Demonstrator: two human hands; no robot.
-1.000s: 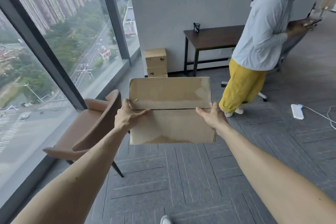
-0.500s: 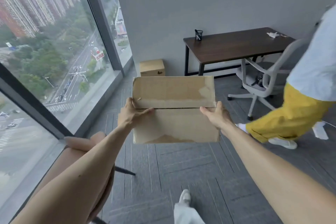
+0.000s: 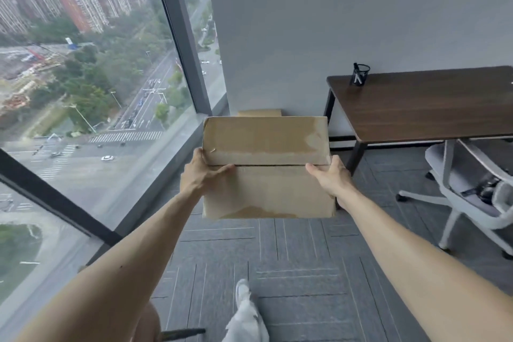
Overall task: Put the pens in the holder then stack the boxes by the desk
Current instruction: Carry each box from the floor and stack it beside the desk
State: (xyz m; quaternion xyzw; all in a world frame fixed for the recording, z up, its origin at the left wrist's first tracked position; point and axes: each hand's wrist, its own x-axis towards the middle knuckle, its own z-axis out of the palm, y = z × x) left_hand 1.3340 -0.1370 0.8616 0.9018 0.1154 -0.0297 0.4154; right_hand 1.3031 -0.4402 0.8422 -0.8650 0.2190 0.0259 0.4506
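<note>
Grey carpet (image 3: 291,272) by a window (image 3: 111,91): left hand (image 3: 200,175) and right hand (image 3: 330,178) grip one cardboard box (image 3: 266,189) mid-air, fingers (image 3: 224,167) wrapped round its sides. One other box (image 3: 259,113) peeks out behind it beside the surface (image 3: 430,103), which carries one pen holder (image 3: 360,75).

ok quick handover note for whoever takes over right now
Left grip and right grip: each holds one side of the carried box, thumbs on top, box in the air.
Pen holder stands on the desk corner with pens in it, so that part looks done.
Another box sits by the wall left of the desk, mostly hidden behind the carried one.
Left: walk over and set the carried box on it.
</note>
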